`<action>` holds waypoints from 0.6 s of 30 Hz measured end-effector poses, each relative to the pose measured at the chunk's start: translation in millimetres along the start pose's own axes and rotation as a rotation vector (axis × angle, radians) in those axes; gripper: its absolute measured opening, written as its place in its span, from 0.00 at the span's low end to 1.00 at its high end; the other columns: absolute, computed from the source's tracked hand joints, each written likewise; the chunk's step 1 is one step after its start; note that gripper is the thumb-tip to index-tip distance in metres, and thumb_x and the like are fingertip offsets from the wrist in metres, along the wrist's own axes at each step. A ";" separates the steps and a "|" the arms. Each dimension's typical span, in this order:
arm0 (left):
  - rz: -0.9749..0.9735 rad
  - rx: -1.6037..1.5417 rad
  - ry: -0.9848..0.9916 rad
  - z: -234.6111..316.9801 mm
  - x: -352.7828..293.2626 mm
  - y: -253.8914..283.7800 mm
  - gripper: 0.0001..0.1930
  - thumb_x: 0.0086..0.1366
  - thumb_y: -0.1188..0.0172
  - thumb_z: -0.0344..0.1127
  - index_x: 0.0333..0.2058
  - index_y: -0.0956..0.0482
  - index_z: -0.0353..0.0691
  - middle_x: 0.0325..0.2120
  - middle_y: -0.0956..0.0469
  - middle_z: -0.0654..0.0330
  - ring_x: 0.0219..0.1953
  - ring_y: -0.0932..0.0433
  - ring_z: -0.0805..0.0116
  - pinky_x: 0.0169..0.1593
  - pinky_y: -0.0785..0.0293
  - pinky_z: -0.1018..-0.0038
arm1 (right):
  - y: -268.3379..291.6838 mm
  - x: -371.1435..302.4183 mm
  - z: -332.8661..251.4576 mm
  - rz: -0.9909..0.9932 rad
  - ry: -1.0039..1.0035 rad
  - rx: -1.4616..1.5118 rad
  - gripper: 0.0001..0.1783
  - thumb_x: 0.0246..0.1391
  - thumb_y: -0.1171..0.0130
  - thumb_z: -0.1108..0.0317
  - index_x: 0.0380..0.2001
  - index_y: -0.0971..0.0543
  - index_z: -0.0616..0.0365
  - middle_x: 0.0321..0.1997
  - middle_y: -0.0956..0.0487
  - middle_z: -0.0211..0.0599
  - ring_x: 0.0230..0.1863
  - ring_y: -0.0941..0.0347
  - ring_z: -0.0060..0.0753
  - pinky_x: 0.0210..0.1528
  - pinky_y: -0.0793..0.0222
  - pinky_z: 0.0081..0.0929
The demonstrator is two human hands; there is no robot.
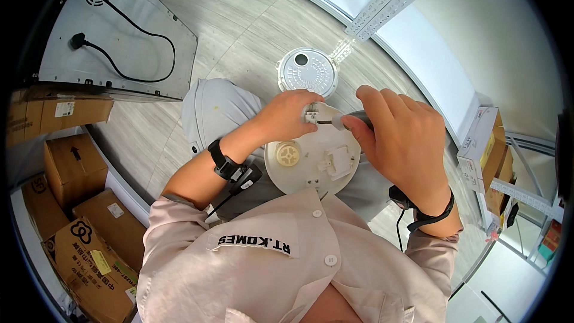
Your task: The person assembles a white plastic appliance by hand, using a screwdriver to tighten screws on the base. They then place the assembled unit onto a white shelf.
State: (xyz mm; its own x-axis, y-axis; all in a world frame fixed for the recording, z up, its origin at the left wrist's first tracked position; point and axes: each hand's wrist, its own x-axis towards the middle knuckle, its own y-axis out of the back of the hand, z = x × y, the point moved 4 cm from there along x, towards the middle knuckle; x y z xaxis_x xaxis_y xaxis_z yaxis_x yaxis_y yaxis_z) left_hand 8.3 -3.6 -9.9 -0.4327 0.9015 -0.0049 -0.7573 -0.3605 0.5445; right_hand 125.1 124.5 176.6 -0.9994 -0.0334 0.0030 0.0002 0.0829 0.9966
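A round white plastic cover [293, 173] lies across my lap with its inner side up. It carries a round cream-coloured spoked part [288, 154] and a white rectangular part [339, 161]. My left hand [293, 113] grips the cover's far edge, thumb and fingers closed around a small white bracket [311, 113] there. A screwdriver [338, 122] with a grey handle is in my closed right hand [397, 134]. It lies nearly level and its thin dark tip points left, at the bracket. Whether the tip touches a screw cannot be made out.
On the wood-pattern floor [233, 21] beyond my knees lies a round pale lid [307, 72] with a hinge-like strip. A metal-backed appliance [131, 30] with a black power cord stands far left. Cardboard boxes [75, 161] fill the left; a metal shelf [526, 197] stands right.
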 end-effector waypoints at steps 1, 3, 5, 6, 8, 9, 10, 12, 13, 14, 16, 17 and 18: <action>0.005 0.006 0.001 -0.5 -0.1 -0.2 0.28 0.51 0.25 0.33 0.53 0.18 0.36 0.49 0.17 0.46 0.53 0.19 0.46 0.58 0.23 0.57 | -0.2 0.3 -0.9 -0.026 -0.028 -0.023 0.24 0.48 0.27 0.67 0.49 0.23 0.56 0.41 0.24 0.41 0.36 0.24 0.48 0.35 0.29 0.40; 0.017 0.019 0.004 -1.5 -1.4 -1.4 0.28 0.51 0.25 0.33 0.53 0.18 0.35 0.49 0.17 0.46 0.53 0.18 0.46 0.58 0.23 0.57 | 3.8 1.0 -2.9 0.057 0.018 0.056 0.24 0.49 0.27 0.67 0.49 0.23 0.56 0.38 0.23 0.39 0.34 0.24 0.47 0.34 0.30 0.40; 0.012 0.017 0.011 -0.5 -1.5 -0.1 0.28 0.51 0.25 0.33 0.53 0.18 0.35 0.49 0.17 0.46 0.53 0.18 0.46 0.58 0.22 0.58 | 9.7 2.6 -3.4 0.203 0.150 0.226 0.23 0.51 0.28 0.65 0.49 0.23 0.56 0.35 0.22 0.37 0.32 0.25 0.46 0.31 0.32 0.40; 0.010 0.015 0.013 0.0 -1.1 0.2 0.28 0.51 0.25 0.33 0.53 0.18 0.35 0.49 0.17 0.46 0.52 0.18 0.46 0.58 0.22 0.58 | 11.1 2.5 -2.9 0.238 0.210 0.292 0.22 0.52 0.28 0.65 0.49 0.23 0.56 0.34 0.22 0.37 0.31 0.25 0.45 0.31 0.33 0.40; -0.004 -0.022 0.004 -1.5 0.4 -0.7 0.28 0.51 0.25 0.33 0.53 0.18 0.35 0.48 0.16 0.46 0.52 0.18 0.46 0.58 0.22 0.58 | 5.9 0.8 0.9 0.173 0.249 0.305 0.23 0.51 0.28 0.64 0.50 0.23 0.55 0.36 0.22 0.37 0.32 0.24 0.46 0.31 0.32 0.40; -0.010 -0.039 0.002 -2.2 0.3 -1.1 0.28 0.51 0.25 0.33 0.53 0.18 0.35 0.48 0.16 0.46 0.52 0.18 0.46 0.57 0.22 0.58 | 3.4 0.6 1.6 0.142 0.242 0.281 0.24 0.51 0.28 0.64 0.51 0.23 0.55 0.38 0.22 0.37 0.34 0.24 0.46 0.32 0.32 0.40; -0.009 -0.030 0.002 -2.0 -0.2 -0.8 0.28 0.51 0.25 0.33 0.53 0.18 0.35 0.47 0.16 0.46 0.52 0.18 0.45 0.57 0.22 0.58 | 1.5 0.3 1.0 0.112 0.176 0.195 0.25 0.50 0.27 0.65 0.51 0.23 0.55 0.42 0.22 0.38 0.36 0.24 0.46 0.34 0.31 0.40; -0.013 -0.016 -0.005 0.0 0.6 -0.4 0.28 0.51 0.25 0.33 0.53 0.18 0.35 0.47 0.16 0.46 0.51 0.18 0.45 0.57 0.22 0.57 | -1.8 -0.8 0.9 0.030 0.049 0.058 0.27 0.49 0.27 0.66 0.52 0.23 0.55 0.46 0.22 0.40 0.38 0.23 0.48 0.36 0.29 0.40; -0.003 -0.017 -0.016 -0.5 0.6 -1.2 0.28 0.51 0.25 0.32 0.53 0.18 0.35 0.47 0.16 0.46 0.51 0.18 0.45 0.57 0.22 0.57 | -4.0 -1.3 1.1 -0.020 -0.007 0.011 0.27 0.48 0.27 0.67 0.53 0.24 0.55 0.46 0.22 0.41 0.38 0.23 0.48 0.37 0.29 0.40; 0.009 -0.016 -0.023 -1.5 -0.2 -2.0 0.27 0.51 0.26 0.32 0.53 0.18 0.35 0.46 0.16 0.46 0.51 0.18 0.45 0.56 0.22 0.57 | -2.6 -0.9 0.5 -0.013 -0.009 0.023 0.28 0.48 0.27 0.67 0.53 0.24 0.55 0.46 0.22 0.41 0.38 0.23 0.49 0.37 0.29 0.40; 0.016 -0.019 -0.023 -2.7 -1.0 -1.8 0.27 0.51 0.26 0.32 0.52 0.18 0.35 0.46 0.16 0.46 0.50 0.18 0.45 0.56 0.22 0.57 | 7.4 1.0 -2.1 0.058 0.037 0.100 0.29 0.47 0.27 0.67 0.53 0.24 0.55 0.43 0.22 0.41 0.37 0.23 0.50 0.36 0.29 0.40; 0.009 -0.026 -0.016 -1.5 -0.6 -1.1 0.27 0.51 0.26 0.31 0.53 0.18 0.35 0.46 0.16 0.46 0.51 0.18 0.45 0.56 0.22 0.58 | 13.3 1.2 -3.8 0.121 0.083 0.165 0.29 0.47 0.27 0.67 0.53 0.24 0.55 0.41 0.21 0.41 0.36 0.23 0.50 0.36 0.29 0.39; 0.003 -0.033 -0.009 -0.8 -0.3 -0.8 0.27 0.51 0.26 0.31 0.53 0.18 0.35 0.46 0.16 0.46 0.51 0.18 0.45 0.56 0.22 0.58 | 11.9 -0.3 -2.3 0.130 0.123 0.220 0.29 0.46 0.27 0.67 0.54 0.24 0.55 0.40 0.21 0.41 0.35 0.23 0.51 0.35 0.29 0.40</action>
State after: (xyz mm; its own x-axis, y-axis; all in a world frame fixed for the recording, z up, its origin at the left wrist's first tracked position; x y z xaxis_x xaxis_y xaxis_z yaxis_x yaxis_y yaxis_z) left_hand 8.6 -3.7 -11.0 -0.4303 0.9027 0.0046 -0.7719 -0.3706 0.5165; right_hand 125.4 123.2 188.7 -0.9800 -0.1276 0.1525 0.1070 0.3084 0.9452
